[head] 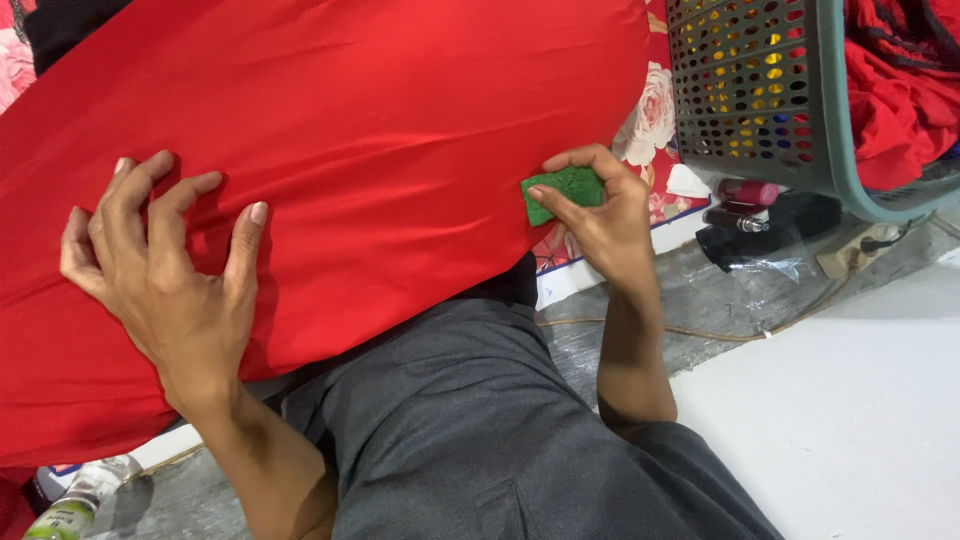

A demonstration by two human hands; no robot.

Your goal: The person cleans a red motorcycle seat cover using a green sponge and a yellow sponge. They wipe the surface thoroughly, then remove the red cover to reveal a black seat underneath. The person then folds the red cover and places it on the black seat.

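Note:
A large sheet of smooth red cloth [380,130] is spread over my lap and fills most of the view. My left hand [165,280] presses on it with fingers spread and curled, bunching the fabric slightly. My right hand [600,215] grips a small green rectangular block [562,190] at the cloth's right edge, thumb and fingers wrapped around it. My grey trousers [470,430] show below the cloth.
A grey perforated plastic basket [760,90] holding red fabric [900,90] stands at the upper right. Beneath it lie small bottles [745,205], a black item and a power strip [860,250]. Floral bedding [650,120], a white surface [850,400] and a plastic bottle [75,505] are nearby.

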